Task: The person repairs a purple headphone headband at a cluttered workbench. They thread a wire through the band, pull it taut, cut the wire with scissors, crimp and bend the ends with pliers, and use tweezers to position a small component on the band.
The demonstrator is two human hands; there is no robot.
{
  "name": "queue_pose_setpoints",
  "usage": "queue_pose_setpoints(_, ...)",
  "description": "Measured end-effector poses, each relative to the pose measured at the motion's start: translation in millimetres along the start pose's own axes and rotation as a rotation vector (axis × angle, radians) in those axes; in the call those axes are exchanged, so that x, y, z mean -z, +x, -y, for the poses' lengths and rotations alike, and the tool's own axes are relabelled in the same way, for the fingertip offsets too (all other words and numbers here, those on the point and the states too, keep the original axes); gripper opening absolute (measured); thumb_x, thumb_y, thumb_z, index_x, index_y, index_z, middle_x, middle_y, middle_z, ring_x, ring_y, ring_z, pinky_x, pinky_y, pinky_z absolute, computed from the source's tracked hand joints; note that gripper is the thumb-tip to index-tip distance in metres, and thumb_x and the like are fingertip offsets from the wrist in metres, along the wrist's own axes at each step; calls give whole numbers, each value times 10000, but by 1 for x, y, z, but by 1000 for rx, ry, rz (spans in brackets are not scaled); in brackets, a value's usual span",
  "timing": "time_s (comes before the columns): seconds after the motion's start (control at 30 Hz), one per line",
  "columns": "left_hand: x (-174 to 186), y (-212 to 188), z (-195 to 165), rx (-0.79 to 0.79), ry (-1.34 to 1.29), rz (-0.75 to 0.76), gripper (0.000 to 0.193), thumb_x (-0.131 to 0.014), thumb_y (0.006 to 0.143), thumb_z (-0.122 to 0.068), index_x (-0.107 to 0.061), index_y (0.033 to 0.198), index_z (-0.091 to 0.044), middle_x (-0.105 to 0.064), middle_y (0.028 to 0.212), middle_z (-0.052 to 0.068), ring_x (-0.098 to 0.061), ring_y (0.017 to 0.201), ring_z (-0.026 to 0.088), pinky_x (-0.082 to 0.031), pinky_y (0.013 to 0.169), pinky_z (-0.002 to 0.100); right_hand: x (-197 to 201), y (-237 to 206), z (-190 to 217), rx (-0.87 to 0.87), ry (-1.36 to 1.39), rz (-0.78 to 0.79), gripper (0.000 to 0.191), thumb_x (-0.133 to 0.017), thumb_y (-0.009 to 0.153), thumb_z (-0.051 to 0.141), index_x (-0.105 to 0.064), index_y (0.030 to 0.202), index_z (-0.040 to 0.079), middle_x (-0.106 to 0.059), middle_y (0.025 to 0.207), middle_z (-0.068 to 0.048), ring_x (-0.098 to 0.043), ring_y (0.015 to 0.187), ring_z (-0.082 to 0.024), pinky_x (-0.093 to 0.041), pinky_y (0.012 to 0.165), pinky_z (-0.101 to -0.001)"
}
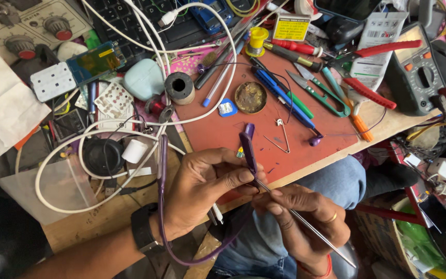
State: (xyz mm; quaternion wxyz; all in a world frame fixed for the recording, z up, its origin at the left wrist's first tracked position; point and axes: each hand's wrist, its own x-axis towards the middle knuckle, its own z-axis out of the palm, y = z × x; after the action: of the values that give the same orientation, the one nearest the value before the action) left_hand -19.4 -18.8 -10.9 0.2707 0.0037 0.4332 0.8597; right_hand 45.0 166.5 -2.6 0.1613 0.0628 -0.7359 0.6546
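Cluttered with tools and wires, the wooden desk carries a red mat across its middle. At the six o'clock edge of the mat, the left hand is closed, thumb and forefinger pinching a purple soldering iron whose handle points toward twelve o'clock; its purple cord loops down past the wrist, which wears a black watch. Just at four o'clock from it, the right hand is curled shut around a thin metal rod, which runs from the iron's tip down toward five o'clock. The two hands touch at the fingertips, above a knee in blue jeans.

On the mat at twelve o'clock from the hands sits a round brass tin holding dark, crusted residue, with a small blue-rimmed part just beside it at nine o'clock. A safety pin lies at two o'clock from the iron. Farther toward one o'clock lie green-handled snips, red-handled pliers and a red screwdriver. A grey multimeter stands at two o'clock near the desk edge. A white cable coils at nine o'clock around a black round disc and a small white roll. A dark spool stands at eleven o'clock.
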Motion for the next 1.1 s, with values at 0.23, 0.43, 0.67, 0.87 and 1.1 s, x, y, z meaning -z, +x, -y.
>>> queue_pose_setpoints(0.23,2,0,-1,40,-12,-8,154,-693,978,-7,-733,1115,50,-777,1023,154,-753,943,187,-629,804,274,7,7,-4,154,-128,19,167,-793,865,8,-694,993,-36,-734,946,-181,-750,790,-206,-607,721,-254)
queue_pose_setpoints(0.43,1,2,-2,32,-37,-6,146,-701,961,-10,-719,1099,36,-779,1048,133,-761,978,191,-640,791,283,7,5,-3,159,-179,-1,184,-758,852,-31,-723,1032,-44,-756,979,-192,-778,829,-227,-615,755,-267)
queue_pose_setpoints(0.67,1,1,-5,36,1,6,144,-698,971,-21,-724,1102,33,-781,1040,134,-761,987,195,-642,820,287,6,7,0,166,-185,12,188,-767,854,-49,-719,1036,-52,-758,992,-195,-784,849,-238,-625,769,-275)
queue_pose_setpoints(0.87,0,0,-7,50,4,3,156,-690,970,-21,-732,1107,41,-779,1023,135,-759,979,190,-641,829,288,5,11,5,171,-186,33,191,-756,861,-54,-716,1047,-52,-754,1011,-192,-784,890,-244,-629,801,-281)
queue_pose_setpoints(1.1,1,1,-4,38,19,4,150,-689,979,-10,-731,1102,65,-780,1000,151,-757,935,192,-634,816,287,7,15,11,159,-253,48,204,-767,831,-52,-735,1032,-30,-750,988,-162,-759,857,-208,-598,775,-253)
